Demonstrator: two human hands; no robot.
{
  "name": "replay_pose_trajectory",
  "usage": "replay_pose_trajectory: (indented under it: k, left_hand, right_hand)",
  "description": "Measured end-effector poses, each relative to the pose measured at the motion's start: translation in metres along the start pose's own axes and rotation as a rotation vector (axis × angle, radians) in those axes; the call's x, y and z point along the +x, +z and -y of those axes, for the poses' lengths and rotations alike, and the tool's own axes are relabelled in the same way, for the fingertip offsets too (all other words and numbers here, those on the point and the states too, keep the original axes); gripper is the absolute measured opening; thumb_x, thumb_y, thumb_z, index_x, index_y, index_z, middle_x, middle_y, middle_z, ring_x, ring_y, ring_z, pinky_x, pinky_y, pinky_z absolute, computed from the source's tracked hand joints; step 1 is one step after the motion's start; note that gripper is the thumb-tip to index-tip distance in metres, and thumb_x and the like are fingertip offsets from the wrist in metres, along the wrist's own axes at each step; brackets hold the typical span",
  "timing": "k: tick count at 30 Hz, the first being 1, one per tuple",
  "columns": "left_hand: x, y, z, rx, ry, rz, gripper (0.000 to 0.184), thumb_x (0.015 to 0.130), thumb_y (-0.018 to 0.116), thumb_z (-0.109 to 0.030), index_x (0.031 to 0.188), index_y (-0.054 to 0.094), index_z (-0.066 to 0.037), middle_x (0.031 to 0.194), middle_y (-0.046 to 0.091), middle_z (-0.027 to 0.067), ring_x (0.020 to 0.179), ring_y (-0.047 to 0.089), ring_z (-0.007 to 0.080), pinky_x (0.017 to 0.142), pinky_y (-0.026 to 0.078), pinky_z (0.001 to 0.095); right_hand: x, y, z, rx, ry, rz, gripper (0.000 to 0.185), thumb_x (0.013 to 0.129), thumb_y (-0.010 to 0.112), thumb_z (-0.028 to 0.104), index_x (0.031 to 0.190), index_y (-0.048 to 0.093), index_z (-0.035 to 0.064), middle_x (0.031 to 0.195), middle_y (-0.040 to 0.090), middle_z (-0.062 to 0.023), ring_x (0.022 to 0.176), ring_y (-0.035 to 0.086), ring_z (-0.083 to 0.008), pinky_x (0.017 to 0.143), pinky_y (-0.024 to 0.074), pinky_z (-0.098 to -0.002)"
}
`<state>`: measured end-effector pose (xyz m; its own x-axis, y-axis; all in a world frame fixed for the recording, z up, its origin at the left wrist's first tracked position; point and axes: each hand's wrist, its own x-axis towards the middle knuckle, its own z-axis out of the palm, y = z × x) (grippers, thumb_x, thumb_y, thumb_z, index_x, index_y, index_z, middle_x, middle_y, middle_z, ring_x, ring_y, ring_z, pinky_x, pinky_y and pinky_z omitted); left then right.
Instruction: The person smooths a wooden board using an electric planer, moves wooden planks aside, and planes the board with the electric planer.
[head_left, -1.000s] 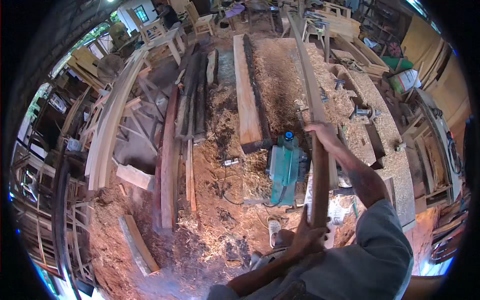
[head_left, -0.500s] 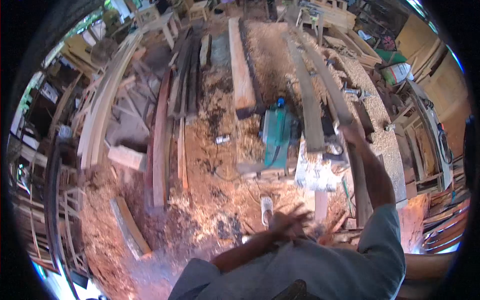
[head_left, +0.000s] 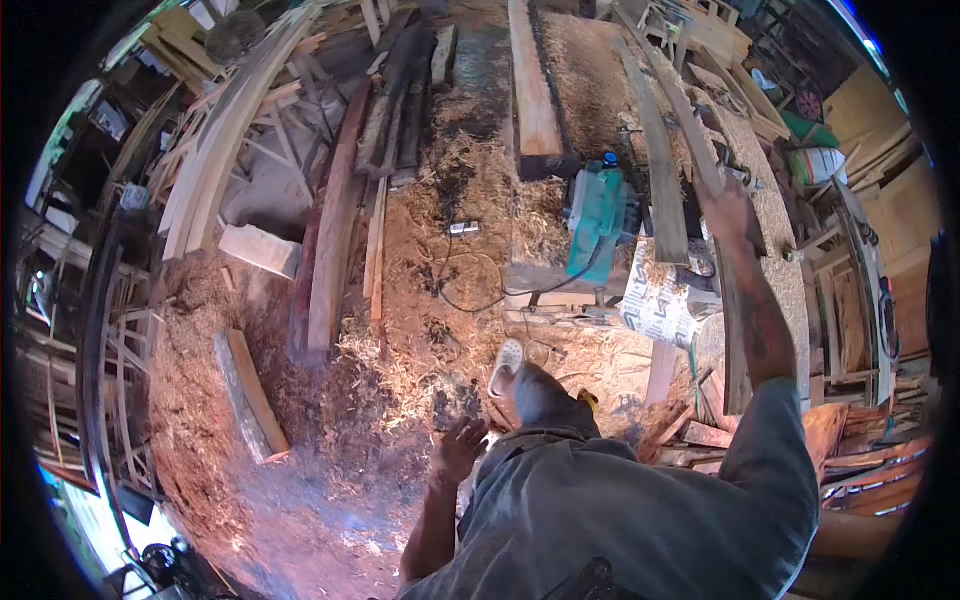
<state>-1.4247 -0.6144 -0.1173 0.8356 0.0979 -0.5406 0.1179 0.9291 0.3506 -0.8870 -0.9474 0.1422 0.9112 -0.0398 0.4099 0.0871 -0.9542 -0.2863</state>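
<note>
My right hand (head_left: 729, 212) is wrapped over a long brown board (head_left: 739, 320) that runs away along the right of the workbench. A second long board (head_left: 655, 160) lies just left of it. My left hand (head_left: 461, 446) hangs low above the shaving-covered floor, fingers apart and holding nothing. The teal power tool (head_left: 597, 225) rests on the bench, left of the two boards, with its cable looping leftward. Below the second board's near end is a printed white sack (head_left: 660, 308).
A thick bark-edged plank (head_left: 535, 90) lies beyond the tool. Dark and reddish planks (head_left: 340, 220) lie left of centre, and a short offcut (head_left: 249, 395) is on the floor. Pale boards (head_left: 235, 130) rest on trestles at the left. One sandalled foot (head_left: 507, 366) shows below the bench.
My left hand has let go of the board and dropped to the lower left. The board in my right hand has shifted right, and a second board now shows separately beside it.
</note>
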Motion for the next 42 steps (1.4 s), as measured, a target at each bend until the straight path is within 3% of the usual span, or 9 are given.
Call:
replay_pose_trajectory:
  k: [3,7,15,18,19,24,27,32,42]
  left_hand:
    - [0.048,0.020,-0.037,-0.006,0.011,0.061,0.039,0.101,0.055,-0.034,0.131,0.054,-0.009,0.131,0.061,0.0176,0.115,0.061,0.0310,0.101,0.049,0.0454]
    - [0.145,0.119,-0.120,0.323,0.117,-0.001,0.044,0.100,0.059,-0.036,0.134,0.053,-0.009,0.127,0.063,0.0160,0.110,0.063,0.0281,0.093,0.051,0.0402]
    - [0.337,0.316,-0.199,1.021,0.366,0.268,0.043,0.101,0.060,-0.025,0.132,0.051,0.002,0.109,0.066,0.0119,0.099,0.064,0.0191,0.087,0.050,0.0329]
    - [0.369,0.397,-0.188,1.235,0.407,0.477,0.048,0.098,0.064,-0.029,0.134,0.052,0.000,0.119,0.065,0.0133,0.109,0.063,0.0214,0.094,0.050,0.0364]
    - [0.372,0.426,-0.182,1.285,0.454,0.577,0.046,0.098,0.064,-0.027,0.134,0.053,0.001,0.118,0.065,0.0147,0.110,0.063,0.0234,0.095,0.049,0.0374]
    - [0.377,0.490,-0.160,1.575,1.104,0.890,0.047,0.091,0.072,-0.024,0.130,0.056,-0.002,0.115,0.064,0.0196,0.107,0.063,0.0307,0.097,0.048,0.0406]
    - [0.376,0.497,-0.169,1.511,0.757,0.959,0.045,0.087,0.076,-0.025,0.124,0.060,-0.003,0.105,0.067,0.0173,0.100,0.065,0.0298,0.092,0.051,0.0405]
    - [0.421,0.472,-0.187,1.215,0.423,0.738,0.011,0.090,0.067,0.001,0.099,0.064,-0.003,0.084,0.063,-0.0007,0.080,0.061,0.0063,0.072,0.051,0.0228]
    - [0.495,0.468,-0.229,1.114,0.313,0.826,0.015,0.087,0.071,-0.001,0.099,0.064,-0.004,0.075,0.066,0.0032,0.070,0.064,0.0052,0.062,0.052,0.0242]
  right_hand:
    - [-0.040,0.010,0.105,0.368,0.046,0.202,0.055,0.089,0.065,0.054,0.116,0.066,0.0065,0.097,0.071,-0.0199,0.099,0.068,-0.0375,0.086,0.0518,-0.0457]
    - [-0.045,0.198,0.089,0.372,0.096,0.034,0.043,0.085,0.076,0.041,0.095,0.061,0.0020,0.077,0.063,-0.0064,0.076,0.062,-0.0224,0.074,0.0505,-0.0399]
    - [-0.010,0.190,0.112,0.876,0.645,0.482,0.025,0.084,0.075,0.025,0.081,0.062,0.0036,0.061,0.059,-0.0058,0.046,0.053,-0.0159,0.044,0.0430,-0.0381]
    - [-0.024,0.162,0.122,0.780,0.542,0.379,0.023,0.081,0.071,0.023,0.078,0.064,0.0010,0.055,0.056,-0.0053,0.049,0.056,-0.0172,0.048,0.0445,-0.0364]
    - [-0.031,0.147,0.122,0.644,0.526,0.516,0.039,0.081,0.071,0.024,0.107,0.066,-0.0038,0.089,0.071,-0.0179,0.078,0.065,-0.0249,0.073,0.0512,-0.0416]
    - [-0.059,0.017,0.182,0.792,0.756,0.585,0.045,0.082,0.076,0.022,0.115,0.064,-0.0056,0.095,0.073,-0.0190,0.087,0.071,-0.0257,0.077,0.0568,-0.0396]
    - [-0.063,-0.005,0.197,0.740,0.582,0.595,0.046,0.084,0.078,0.026,0.115,0.064,-0.0055,0.093,0.073,-0.0192,0.084,0.073,-0.0256,0.075,0.0581,-0.0386]
    - [-0.060,0.034,0.247,0.784,0.612,0.595,0.047,0.083,0.080,0.033,0.106,0.064,-0.0045,0.083,0.072,-0.0216,0.078,0.074,-0.0268,0.067,0.0567,-0.0394]
    - [-0.001,0.088,0.323,0.508,0.833,0.721,0.043,0.082,0.082,0.032,0.095,0.062,-0.0039,0.076,0.070,-0.0218,0.072,0.073,-0.0277,0.059,0.0539,-0.0390]
